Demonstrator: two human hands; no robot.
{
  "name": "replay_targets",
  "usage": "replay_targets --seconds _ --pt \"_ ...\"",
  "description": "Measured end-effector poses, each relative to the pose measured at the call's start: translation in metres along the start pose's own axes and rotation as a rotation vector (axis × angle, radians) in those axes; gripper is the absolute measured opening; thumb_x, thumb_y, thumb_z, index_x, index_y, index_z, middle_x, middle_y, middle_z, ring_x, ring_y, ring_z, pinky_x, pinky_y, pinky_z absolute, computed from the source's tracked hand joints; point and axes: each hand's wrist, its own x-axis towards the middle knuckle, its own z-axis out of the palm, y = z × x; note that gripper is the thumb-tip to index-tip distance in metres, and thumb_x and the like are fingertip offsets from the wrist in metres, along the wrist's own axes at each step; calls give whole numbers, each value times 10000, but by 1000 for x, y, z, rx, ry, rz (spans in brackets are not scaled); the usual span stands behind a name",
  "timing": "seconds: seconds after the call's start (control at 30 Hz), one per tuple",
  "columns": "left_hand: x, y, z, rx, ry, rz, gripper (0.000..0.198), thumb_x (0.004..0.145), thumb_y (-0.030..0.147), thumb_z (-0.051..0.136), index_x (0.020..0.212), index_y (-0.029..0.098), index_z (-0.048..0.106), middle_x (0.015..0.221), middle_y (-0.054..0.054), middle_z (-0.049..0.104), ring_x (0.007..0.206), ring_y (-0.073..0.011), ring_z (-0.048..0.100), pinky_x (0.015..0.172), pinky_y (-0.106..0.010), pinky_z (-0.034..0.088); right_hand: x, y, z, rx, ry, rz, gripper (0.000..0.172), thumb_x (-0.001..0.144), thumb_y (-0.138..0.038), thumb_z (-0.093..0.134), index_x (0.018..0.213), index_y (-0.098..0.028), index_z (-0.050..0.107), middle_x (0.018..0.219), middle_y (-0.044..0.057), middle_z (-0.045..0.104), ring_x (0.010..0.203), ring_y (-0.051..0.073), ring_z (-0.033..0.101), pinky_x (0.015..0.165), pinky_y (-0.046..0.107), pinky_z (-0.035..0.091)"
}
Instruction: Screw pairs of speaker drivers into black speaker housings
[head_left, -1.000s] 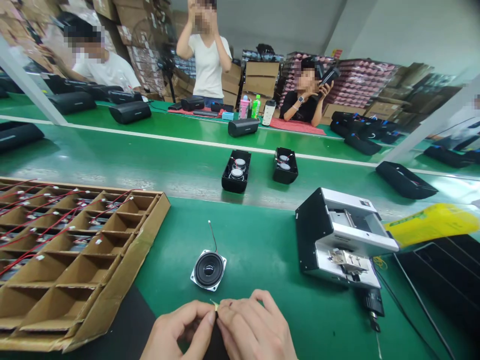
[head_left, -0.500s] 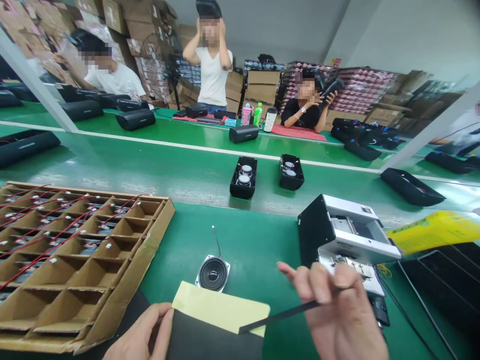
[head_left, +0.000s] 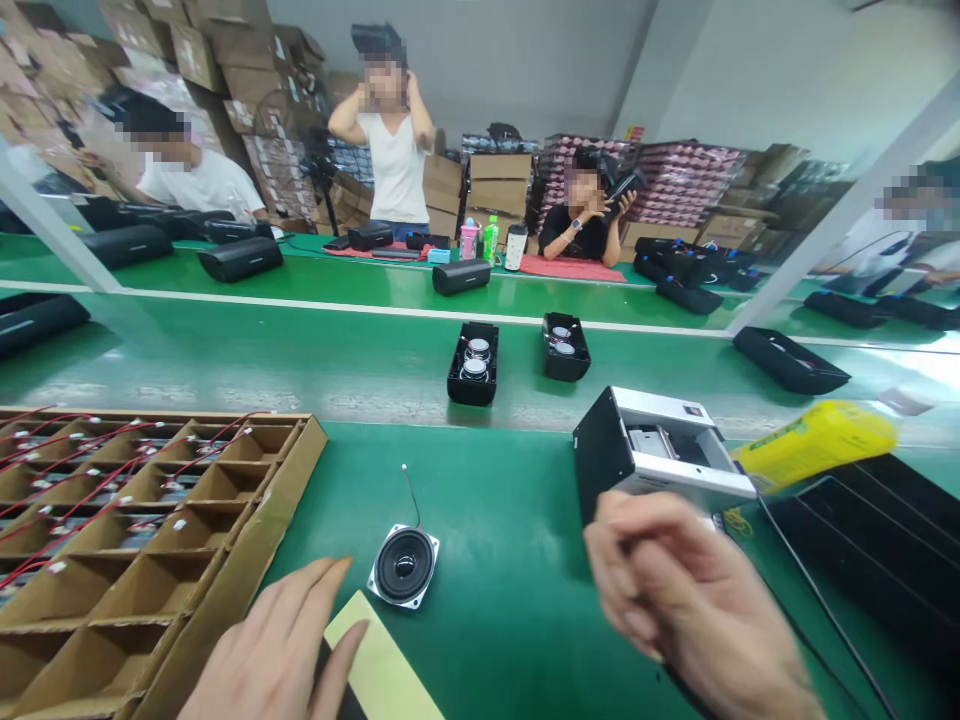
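Observation:
My left hand [head_left: 274,645] is at the lower left, fingers stretched out and thumb apart, over the corner of a pale yellow sheet with black foam-like strips [head_left: 386,665]. The thumb lies across the sheet. Just beyond it a round black speaker [head_left: 405,566] with a square metal frame rests face up, its thin wire pointing away from me. My right hand [head_left: 667,590] is raised at the right, blurred, with its fingers curled closed. A black strip [head_left: 679,690] trails below that hand, partly hidden by it.
A cardboard divider box [head_left: 285,510] with wired speakers stands at left. A black-and-white machine [head_left: 660,440] and yellow bag [head_left: 817,445] are at right. Two open speaker housings [head_left: 474,375] lie ahead on the green belt. Several people sit or stand across the line.
My right hand has drawn the black strip away from the sheet and curled closed. The sheet has turned and slid lower, and my left fingers have straightened. The view has shifted right.

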Motion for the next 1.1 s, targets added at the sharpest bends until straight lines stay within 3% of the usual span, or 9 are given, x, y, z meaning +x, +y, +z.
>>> replay_targets --seconds 0.07,0.13,0.2,0.3,0.47,0.6,0.8,0.93,1.1 --pt "32 13 -3 -180 -153 5 502 969 543 532 1377 286 672 1411 -87 714 1267 -340 673 1015 -447 523 8 15 16 -8 -122 151 249 1026 -441 666 1238 -323 720 851 6 607 607 90 520 503 224 390" --pt "61 23 1 -276 -329 -162 549 917 510 534 1360 221 681 1423 -139 700 1332 -381 630 1062 -498 506 13 29 27 -40 -177 222 369 1008 -455 681 1318 -254 692 904 23 628 686 101 545 596 245 443" --pt "81 28 11 -314 -423 -237 524 901 482 539 1282 164 709 1272 -185 761 1191 -397 706 984 -507 534 15 41 34 -60 -193 266 402 973 -455 712 1288 -206 697 889 25 644 734 115 557 646 252 447" --pt "90 30 26 -387 -488 -255 391 873 442 593 1133 191 742 1060 -147 813 1004 -352 762 875 -440 547 19 55 35 -100 -187 345 322 922 -438 754 1090 -165 726 822 21 677 690 106 533 623 241 404" --pt "86 30 25 -566 -512 -249 241 805 444 635 876 250 759 929 -90 777 926 -318 723 859 -423 530 25 63 30 -91 -167 320 367 901 -521 752 930 -163 680 818 0 642 675 117 610 697 280 483" --pt "72 32 15 -755 -527 -294 351 855 556 593 950 244 722 1009 -89 780 995 -298 739 908 -419 574 23 59 29 -88 -176 254 320 941 -491 724 941 -171 706 828 -2 622 795 146 651 801 304 509" --pt "34 45 -3 -1207 -517 -543 522 844 688 726 1161 274 694 1030 -51 781 976 -263 751 850 -328 615 10 48 41 -294 -224 236 164 971 -288 655 1021 -231 800 911 -6 648 633 96 614 623 256 479" --pt "24 52 -20 -1186 -610 -400 531 864 726 674 1144 287 780 1091 -67 785 1001 -285 740 869 -327 632 5 39 54 -494 -243 189 84 946 -255 706 888 -235 763 823 -25 699 743 128 622 702 250 484" --pt "23 57 -34 -1094 -635 -217 391 1023 580 529 1141 305 781 1157 -48 771 1043 -232 717 948 -275 609 5 39 64 -494 -286 179 98 927 -200 709 839 -203 750 823 -14 712 756 118 629 709 226 484"
